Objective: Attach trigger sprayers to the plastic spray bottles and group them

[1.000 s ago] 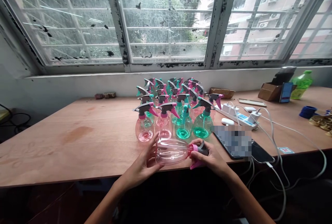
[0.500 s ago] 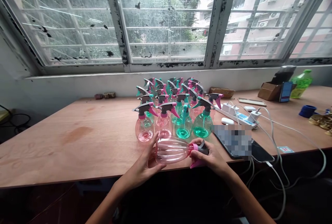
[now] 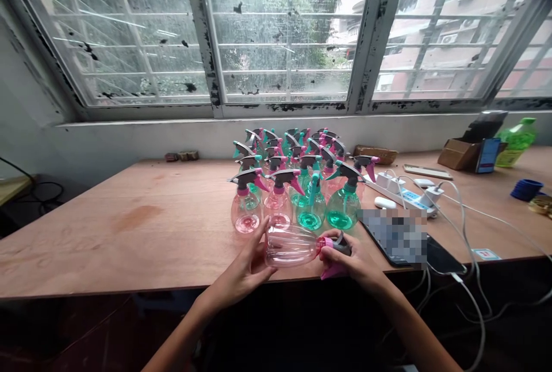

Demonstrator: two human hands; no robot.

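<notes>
A clear pink spray bottle (image 3: 292,245) lies on its side above the near edge of the wooden table (image 3: 142,234). My left hand (image 3: 246,265) is wrapped round its round base. My right hand (image 3: 351,260) is closed on its grey and pink trigger head (image 3: 338,248). Just behind stands a tight cluster of several upright pink and teal spray bottles (image 3: 297,179), all with grey trigger heads.
A tablet (image 3: 399,234) lies flat to the right of my hands, with white cables (image 3: 463,228) running off the edge. A power strip (image 3: 405,194), a cardboard box (image 3: 459,153), a green bottle (image 3: 515,142) and a blue roll (image 3: 526,189) sit at the right. Barred windows rise behind.
My hands and the pink bottle keep the same hold. The view has shifted slightly, so everything sits a little further right and higher.
</notes>
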